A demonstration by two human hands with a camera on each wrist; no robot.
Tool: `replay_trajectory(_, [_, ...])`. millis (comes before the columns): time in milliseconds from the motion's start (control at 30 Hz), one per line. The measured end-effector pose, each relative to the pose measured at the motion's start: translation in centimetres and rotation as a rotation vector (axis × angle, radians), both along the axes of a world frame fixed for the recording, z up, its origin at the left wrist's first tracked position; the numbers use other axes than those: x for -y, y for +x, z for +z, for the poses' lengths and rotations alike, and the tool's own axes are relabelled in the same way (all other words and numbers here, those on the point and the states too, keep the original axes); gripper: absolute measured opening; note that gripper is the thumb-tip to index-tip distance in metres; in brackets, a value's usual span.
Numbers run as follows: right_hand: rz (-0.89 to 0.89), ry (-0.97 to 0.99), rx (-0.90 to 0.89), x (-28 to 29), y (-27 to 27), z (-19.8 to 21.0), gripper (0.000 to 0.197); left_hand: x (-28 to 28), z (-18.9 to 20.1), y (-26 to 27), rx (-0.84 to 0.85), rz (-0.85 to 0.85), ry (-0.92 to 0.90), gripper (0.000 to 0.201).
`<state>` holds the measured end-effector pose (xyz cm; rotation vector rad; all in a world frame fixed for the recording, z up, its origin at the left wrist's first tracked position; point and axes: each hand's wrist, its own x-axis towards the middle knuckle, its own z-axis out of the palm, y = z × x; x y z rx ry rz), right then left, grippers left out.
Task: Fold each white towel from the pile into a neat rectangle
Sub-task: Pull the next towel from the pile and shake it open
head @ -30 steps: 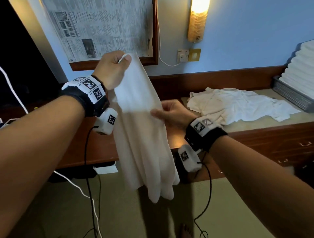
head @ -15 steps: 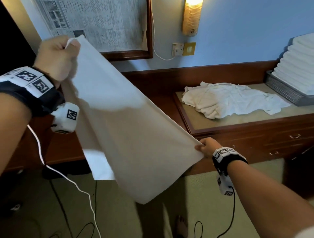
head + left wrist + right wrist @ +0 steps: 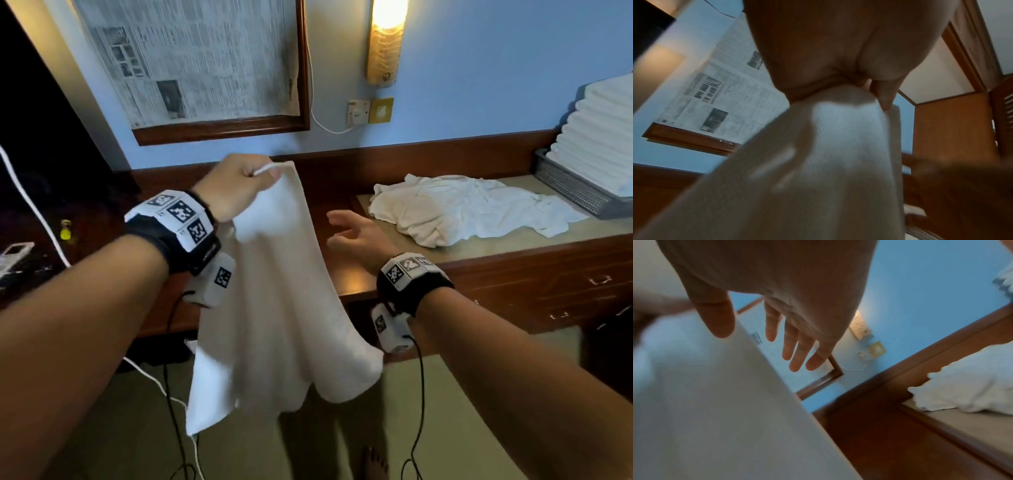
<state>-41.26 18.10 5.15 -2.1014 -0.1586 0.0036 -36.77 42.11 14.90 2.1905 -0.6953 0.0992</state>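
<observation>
My left hand [image 3: 239, 186] pinches the top corner of a white towel [image 3: 274, 308], which hangs in loose folds in front of the wooden desk. The left wrist view shows the same towel [image 3: 828, 162] bunched under the curled fingers [image 3: 884, 95]. My right hand [image 3: 356, 233] hovers just right of the hanging towel, fingers [image 3: 795, 350] spread and holding nothing; the towel [image 3: 705, 402] fills the left of that view. A crumpled pile of white towels [image 3: 469, 209] lies on the counter to the right.
A grey tray [image 3: 575, 192] with a stack of folded white towels [image 3: 603, 137] stands at the far right of the counter [image 3: 513, 250]. A lit wall lamp [image 3: 385, 41] and a framed newspaper [image 3: 198, 65] hang on the blue wall. Cables trail over the floor.
My right hand has let go of the towel's lower corner and risen beside it. The spread towel has dropped into a hanging drape, and my left hand has moved right and lower.
</observation>
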Motion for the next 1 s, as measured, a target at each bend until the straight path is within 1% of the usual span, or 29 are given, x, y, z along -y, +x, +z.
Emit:
replay_trajectory(33, [0.082,0.157,0.010,-1.7,0.3,2.1,0.049,0.8,-0.3,-0.3,-0.005,-0.006,0.043,0.040])
replay_trajectory(67, [0.126,0.265,0.028,-2.8,0.8,3.6,0.044,1.4,-0.5,-0.6,-0.016,-0.004,0.066,0.034])
replay_trajectory(100, [0.130,0.306,0.061,-3.5,1.0,4.9,0.034,1.8,-0.6,-0.7,-0.028,-0.002,0.066,0.029])
replay_trajectory(167, [0.092,0.269,0.136,-4.1,1.3,6.3,0.012,2.1,-0.6,-1.1,-0.032,0.006,0.030,0.029])
replay_trajectory(200, [0.076,0.246,0.160,-4.2,1.4,6.7,0.008,1.9,-0.5,-1.2,-0.029,0.016,0.009,0.032])
replay_trajectory(333, [0.098,0.216,0.260,-5.1,2.4,7.9,0.011,0.7,-0.5,-0.6,-0.040,0.068,-0.091,0.036])
replay_trajectory(400, [0.089,0.191,0.309,-5.9,3.0,9.0,0.014,0.4,-0.6,-0.4,-0.040,0.073,-0.176,0.041])
replay_trajectory(467, [0.052,0.139,0.358,-6.4,3.5,10.4,0.020,0.4,-0.4,-0.6,-0.037,0.092,-0.266,0.045])
replay_trajectory(567, [-0.011,0.084,0.468,-6.9,4.1,12.3,0.020,0.2,-0.7,-0.9,0.035,0.128,-0.342,0.045])
replay_trajectory(633, [-0.067,0.054,0.510,-7.0,4.5,13.5,0.023,-0.1,-1.6,-1.2,0.058,0.116,-0.402,0.045])
replay_trajectory(700, [-0.099,0.055,0.530,-6.8,4.7,14.5,0.023,-0.4,-3.2,-1.4,0.017,0.129,-0.441,0.047])
replay_trajectory(767, [-0.118,0.080,0.559,-6.2,4.9,15.2,0.021,-0.6,-5.6,-1.9,-0.039,0.106,-0.433,0.040])
replay_trajectory(833, [-0.158,0.113,0.586,-5.4,5.0,15.8,0.019,-0.9,-8.5,-2.1,-0.135,0.111,-0.397,0.035])
replay_trajectory(900, [-0.200,0.138,0.598,-4.4,5.1,16.0,0.016,-1.3,-10.9,-2.3,-0.234,0.127,-0.305,0.054])
replay_trajectory(933, [-0.218,0.130,0.595,-3.9,5.2,15.9,0.016,-1.5,-11.7,-2.3,-0.258,0.135,-0.269,0.060])
replay_trajectory(967, [-0.230,0.100,0.583,-3.3,5.2,15.7,0.016,-1.7,-12.4,-2.1,-0.255,0.151,-0.249,0.060])
replay_trajectory(1000, [-0.234,0.046,0.568,-2.8,5.1,15.4,0.017,-1.8,-12.6,-2.0,-0.236,0.171,-0.246,0.056])
